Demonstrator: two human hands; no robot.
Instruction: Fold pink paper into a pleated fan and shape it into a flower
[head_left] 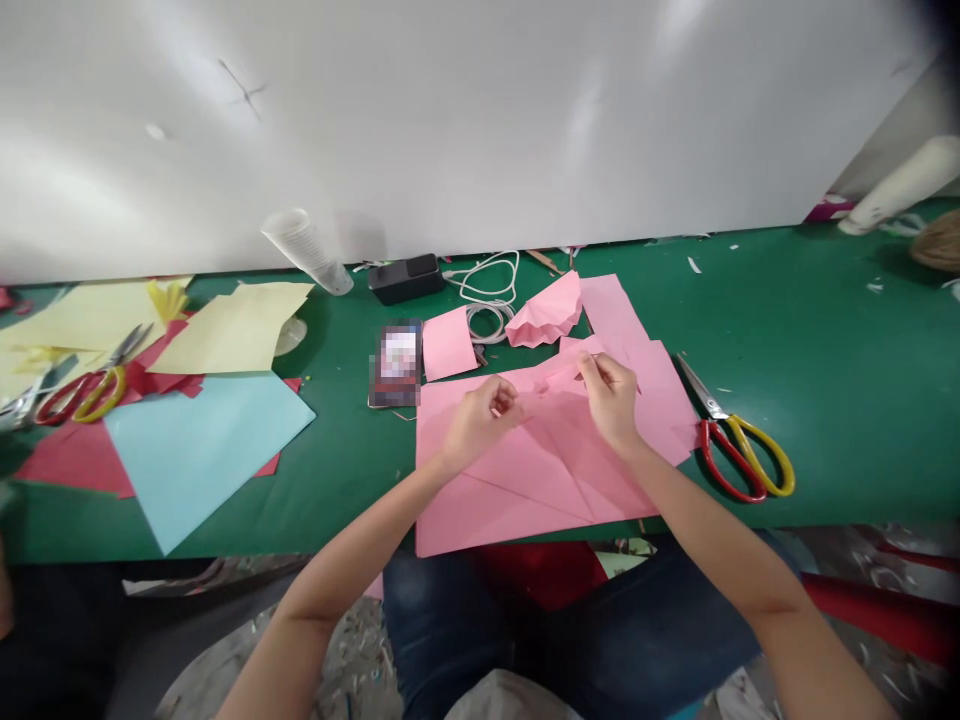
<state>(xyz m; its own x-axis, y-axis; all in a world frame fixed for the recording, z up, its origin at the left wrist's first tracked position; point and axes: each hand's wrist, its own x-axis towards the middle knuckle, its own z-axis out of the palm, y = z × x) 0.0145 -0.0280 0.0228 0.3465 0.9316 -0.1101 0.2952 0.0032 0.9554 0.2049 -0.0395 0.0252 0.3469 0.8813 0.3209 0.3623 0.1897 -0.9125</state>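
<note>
Above a stack of pink paper sheets (480, 515), my right hand (613, 398) pinches a small pink paper piece (564, 374) between thumb and fingers. My left hand (482, 420) is just left of it, with fingers curled in and the tips close together. Whatever those fingertips hold, if anything, blends into the pink behind. Beyond my hands lies a pleated pink paper fan (547, 312), with a small pink paper square (448, 343) to its left. Scissors (739, 445) with one red and one yellow handle rest right of the stack.
Left of the stack are a phone (397, 362), a black box (406, 280) with a white cable (491, 290), and leaning stacked cups (307, 250). Farther left, light blue paper (206, 450), yellow paper (229, 330) and another pair of scissors (94, 385) overlap. A white wall (465, 120) bounds the green table (840, 400).
</note>
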